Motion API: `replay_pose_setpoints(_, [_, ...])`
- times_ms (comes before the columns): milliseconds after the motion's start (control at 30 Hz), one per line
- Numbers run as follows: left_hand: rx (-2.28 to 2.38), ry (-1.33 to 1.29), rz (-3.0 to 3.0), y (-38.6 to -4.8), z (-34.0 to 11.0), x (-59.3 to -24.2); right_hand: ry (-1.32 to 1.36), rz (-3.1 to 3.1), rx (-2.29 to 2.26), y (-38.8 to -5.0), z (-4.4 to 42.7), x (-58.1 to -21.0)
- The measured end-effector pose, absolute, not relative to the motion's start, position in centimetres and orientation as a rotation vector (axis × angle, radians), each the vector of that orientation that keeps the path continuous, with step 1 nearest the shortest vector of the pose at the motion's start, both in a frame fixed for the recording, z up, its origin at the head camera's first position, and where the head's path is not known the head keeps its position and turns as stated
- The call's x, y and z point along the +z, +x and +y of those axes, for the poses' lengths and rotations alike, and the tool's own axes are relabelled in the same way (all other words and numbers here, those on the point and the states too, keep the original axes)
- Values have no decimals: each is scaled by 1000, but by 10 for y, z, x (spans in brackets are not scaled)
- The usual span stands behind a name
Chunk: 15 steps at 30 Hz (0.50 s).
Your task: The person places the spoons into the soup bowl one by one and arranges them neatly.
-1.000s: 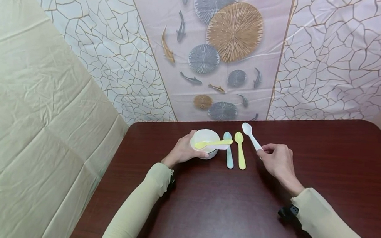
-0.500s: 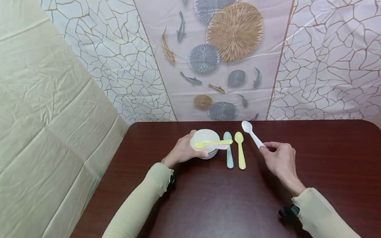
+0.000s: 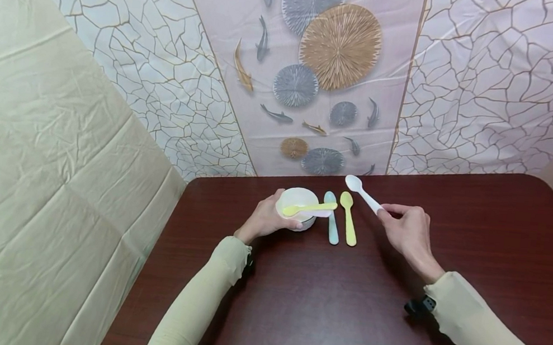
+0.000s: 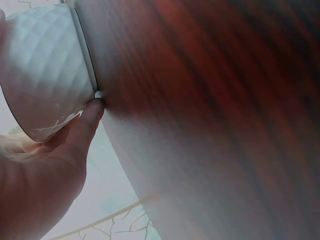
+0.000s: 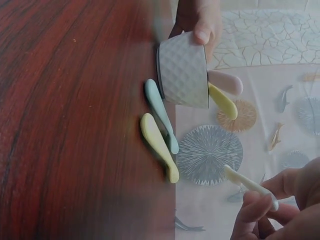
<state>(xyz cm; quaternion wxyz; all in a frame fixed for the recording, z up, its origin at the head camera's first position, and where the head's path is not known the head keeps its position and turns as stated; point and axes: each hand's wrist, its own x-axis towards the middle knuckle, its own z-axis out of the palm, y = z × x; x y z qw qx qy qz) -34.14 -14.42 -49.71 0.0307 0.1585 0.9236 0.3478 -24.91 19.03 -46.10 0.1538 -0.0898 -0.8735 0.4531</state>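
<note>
The right hand (image 3: 409, 234) pinches a white spoon (image 3: 366, 196) by its handle end, while the left hand (image 3: 266, 214) curls round a bowl (image 3: 299, 195).
The white spoon is right of centre in the head view, raised off the table (image 3: 313, 305), its scoop toward the upper left; it looks like smooth plastic, so probably light, stiff, slightly slippery and hard to break. The handle end suits a thumb-and-finger pinch, though gripping nearer the middle should curb twisting. The bowl, near the frame's centre, seems rigid and perhaps breakable, best held round its textured side; a yellow spoon (image 3: 309, 207) and a pale pink spoon (image 3: 321, 214) jut over its rim. A blue spoon (image 3: 333, 230) and another yellow spoon (image 3: 349, 220) lie between the hands.
</note>
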Motion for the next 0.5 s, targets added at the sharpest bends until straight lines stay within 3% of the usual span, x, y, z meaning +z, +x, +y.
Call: replay_pose_setpoints(500, [1051, 490, 2851, -341, -144, -496, -233, -2432, 1379, -251, 189, -453])
